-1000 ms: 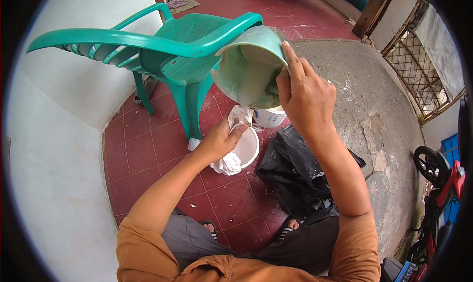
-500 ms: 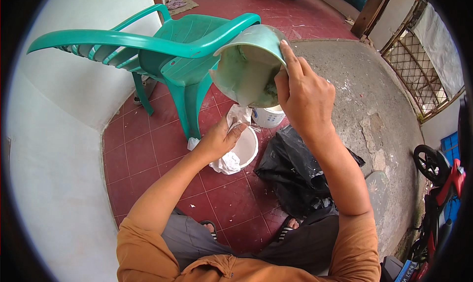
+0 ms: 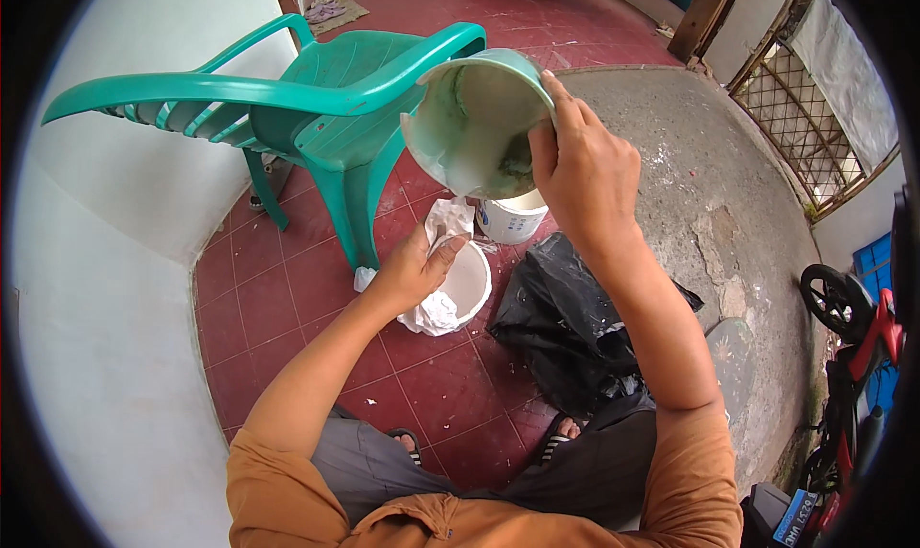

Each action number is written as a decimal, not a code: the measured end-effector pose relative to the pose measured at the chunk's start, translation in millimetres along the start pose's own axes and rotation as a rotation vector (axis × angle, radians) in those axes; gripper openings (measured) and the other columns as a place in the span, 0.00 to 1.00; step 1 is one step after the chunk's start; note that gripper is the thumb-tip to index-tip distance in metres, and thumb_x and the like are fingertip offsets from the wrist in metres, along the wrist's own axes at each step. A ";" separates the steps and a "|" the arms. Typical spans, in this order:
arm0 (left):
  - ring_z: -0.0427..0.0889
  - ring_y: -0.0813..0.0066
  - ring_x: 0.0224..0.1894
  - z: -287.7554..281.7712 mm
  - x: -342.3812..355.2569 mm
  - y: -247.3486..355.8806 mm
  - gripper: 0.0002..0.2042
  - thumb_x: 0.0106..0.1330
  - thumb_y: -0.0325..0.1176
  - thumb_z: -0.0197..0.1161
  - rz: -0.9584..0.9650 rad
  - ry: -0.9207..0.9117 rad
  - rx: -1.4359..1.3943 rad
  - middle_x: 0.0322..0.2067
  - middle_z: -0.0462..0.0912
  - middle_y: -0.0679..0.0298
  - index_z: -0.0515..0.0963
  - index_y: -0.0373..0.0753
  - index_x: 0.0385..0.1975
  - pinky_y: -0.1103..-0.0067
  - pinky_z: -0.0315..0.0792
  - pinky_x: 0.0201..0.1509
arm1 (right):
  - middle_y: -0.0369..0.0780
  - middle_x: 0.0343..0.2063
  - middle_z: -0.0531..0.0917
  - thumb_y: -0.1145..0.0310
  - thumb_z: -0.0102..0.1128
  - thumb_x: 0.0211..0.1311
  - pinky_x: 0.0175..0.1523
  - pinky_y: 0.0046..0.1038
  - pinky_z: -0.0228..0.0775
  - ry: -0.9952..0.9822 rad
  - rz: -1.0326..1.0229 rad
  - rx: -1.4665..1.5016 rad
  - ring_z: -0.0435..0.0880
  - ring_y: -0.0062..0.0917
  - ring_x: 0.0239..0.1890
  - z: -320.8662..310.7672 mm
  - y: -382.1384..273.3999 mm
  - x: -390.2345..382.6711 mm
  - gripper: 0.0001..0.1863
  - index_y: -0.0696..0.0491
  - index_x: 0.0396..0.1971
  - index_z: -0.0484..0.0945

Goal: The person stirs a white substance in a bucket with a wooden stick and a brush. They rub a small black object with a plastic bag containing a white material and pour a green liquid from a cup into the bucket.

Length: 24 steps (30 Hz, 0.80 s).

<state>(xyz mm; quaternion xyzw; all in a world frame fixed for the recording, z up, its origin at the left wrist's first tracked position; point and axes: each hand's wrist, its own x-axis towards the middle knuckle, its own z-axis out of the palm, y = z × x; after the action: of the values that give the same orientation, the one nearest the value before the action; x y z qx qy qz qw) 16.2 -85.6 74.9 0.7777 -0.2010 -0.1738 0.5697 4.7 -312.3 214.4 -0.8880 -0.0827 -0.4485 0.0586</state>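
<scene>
High in front of me, my right hand (image 3: 591,160) grips the rim of a pale green plastic bowl (image 3: 458,131). The bowl is tipped, its mouth facing me. Its rim is broken at the left, and a milky, whitish coat covers part of the inside. Lower and to the left, my left hand (image 3: 414,275) closes on a crumpled white cloth (image 3: 448,222), thumb across it. Beneath that hand stands a round white bucket (image 3: 471,285), more of the white material bunched at its near rim. A second white tub (image 3: 515,224) stands behind, partly covered by the bowl.
A green plastic armchair (image 3: 345,165) stands at the left by the white wall (image 3: 105,232). A black plastic bag (image 3: 565,323) lies right of the bucket on red floor tiles (image 3: 446,385). Rough concrete (image 3: 671,194) and a red motorbike (image 3: 877,347) are at the right.
The whole view has shifted slightly, so the chair, bucket and bag appear a little further left. Both hands keep their holds, and the bowl stays tipped.
</scene>
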 end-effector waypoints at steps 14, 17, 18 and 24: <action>0.73 0.82 0.21 -21.5 -4.1 22.6 0.17 0.81 0.48 0.46 0.123 0.229 -0.140 0.26 0.70 0.66 0.65 0.38 0.43 0.81 0.75 0.24 | 0.44 0.18 0.85 0.59 0.53 0.63 0.41 0.35 0.78 -0.282 1.125 0.008 0.88 0.32 0.25 -88.5 293.9 -95.6 0.19 0.60 0.29 0.84; 0.74 0.82 0.23 -11.2 -2.6 26.4 0.17 0.81 0.48 0.45 0.166 0.185 -0.067 0.28 0.71 0.66 0.65 0.38 0.43 0.81 0.76 0.26 | 0.44 0.20 0.86 0.58 0.53 0.63 0.42 0.36 0.79 -0.267 1.290 -0.229 0.88 0.33 0.26 -117.2 379.9 -209.0 0.19 0.60 0.31 0.85; 0.74 0.82 0.23 -13.3 -1.0 25.0 0.17 0.81 0.48 0.45 0.176 0.179 -0.058 0.28 0.71 0.66 0.66 0.38 0.43 0.81 0.76 0.26 | 0.44 0.20 0.87 0.58 0.53 0.62 0.42 0.36 0.79 -0.268 1.359 -0.279 0.89 0.34 0.26 -120.7 397.3 -249.0 0.19 0.60 0.31 0.85; 0.77 0.79 0.23 -29.6 -5.8 54.6 0.21 0.82 0.50 0.41 0.170 0.284 0.009 0.27 0.74 0.63 0.68 0.36 0.38 0.78 0.77 0.29 | 0.50 0.19 0.85 0.68 0.52 0.67 0.20 0.34 0.80 -0.182 1.921 -0.035 0.88 0.37 0.20 -62.7 405.7 -433.8 0.16 0.67 0.29 0.81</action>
<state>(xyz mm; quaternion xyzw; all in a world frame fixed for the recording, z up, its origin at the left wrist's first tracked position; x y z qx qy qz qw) 19.7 -73.2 136.0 0.7772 -0.1842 -0.0122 0.6016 -217.2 -761.8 -110.4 -0.6088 0.6817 -0.1398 0.3809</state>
